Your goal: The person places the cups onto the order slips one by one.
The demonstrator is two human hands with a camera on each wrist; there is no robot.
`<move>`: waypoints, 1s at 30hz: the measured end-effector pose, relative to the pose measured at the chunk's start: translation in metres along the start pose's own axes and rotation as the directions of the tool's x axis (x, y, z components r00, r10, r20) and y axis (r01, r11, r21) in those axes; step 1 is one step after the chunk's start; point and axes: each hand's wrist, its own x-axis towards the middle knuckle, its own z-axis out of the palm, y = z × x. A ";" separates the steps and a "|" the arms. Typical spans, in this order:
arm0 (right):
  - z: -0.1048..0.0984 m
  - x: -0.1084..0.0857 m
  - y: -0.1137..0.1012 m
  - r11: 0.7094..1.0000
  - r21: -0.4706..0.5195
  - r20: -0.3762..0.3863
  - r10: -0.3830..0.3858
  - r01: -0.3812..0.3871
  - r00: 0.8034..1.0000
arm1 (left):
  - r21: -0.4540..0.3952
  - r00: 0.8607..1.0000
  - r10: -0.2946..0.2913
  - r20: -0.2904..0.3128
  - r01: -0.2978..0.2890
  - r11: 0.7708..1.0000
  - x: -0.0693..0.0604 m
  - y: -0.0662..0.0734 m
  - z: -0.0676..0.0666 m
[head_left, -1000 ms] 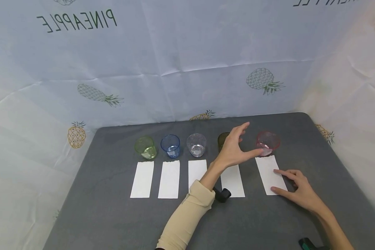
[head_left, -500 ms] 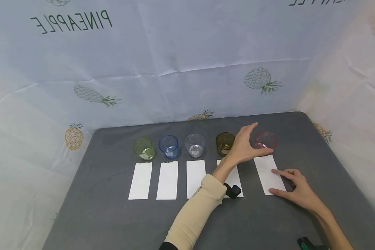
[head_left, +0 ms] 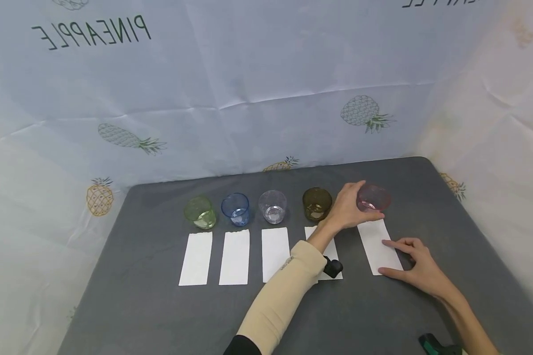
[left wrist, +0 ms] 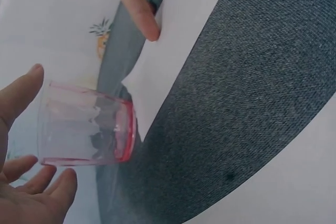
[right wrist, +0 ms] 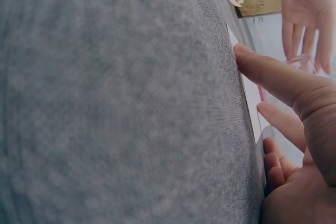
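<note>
Pink cup stands upright on the counter; brown cup left of it, paper strip just in front of it. Left hand has thumb and fingers spread about the pink cup's rim, no grip visible. Right hand: thumb and forefinger apart at the strip, pressure can't tell. Cup looks light, stiff, probably slick, maybe breakable; best held by opposite walls below the rim. Strip likely creases easily; hold flat.

Behind the grey tabletop we see a pale cloth — printed with pineapples and mirrored lettering — creased across its width.
</note>
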 end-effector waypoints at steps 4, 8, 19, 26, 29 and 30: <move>0.001 0.001 -0.001 1.000 -0.006 0.009 0.014 -0.014 1.000 | -0.008 1.000 -0.012 -0.023 0.012 1.000 0.002 -0.002 0.004; 0.002 0.002 -0.002 1.000 -0.001 0.007 0.016 -0.016 1.000 | -0.006 0.999 -0.011 -0.043 0.011 1.000 0.003 -0.003 0.007; 0.001 0.003 -0.006 0.999 0.004 0.029 0.037 -0.037 0.999 | 0.023 0.997 -0.009 -0.072 0.011 1.000 0.003 -0.008 0.012; 0.001 0.002 -0.005 0.999 0.006 0.034 0.044 -0.044 0.998 | 0.025 0.994 -0.014 -0.104 0.016 1.000 0.000 -0.007 0.015; 0.000 0.001 -0.005 0.999 0.001 0.021 0.035 -0.035 0.999 | 0.026 0.994 0.006 -0.113 -0.003 1.000 -0.001 -0.003 0.014; 0.000 0.001 -0.004 0.999 0.002 0.019 0.034 -0.034 0.999 | 0.025 0.993 0.015 -0.116 -0.013 1.000 -0.002 -0.001 0.013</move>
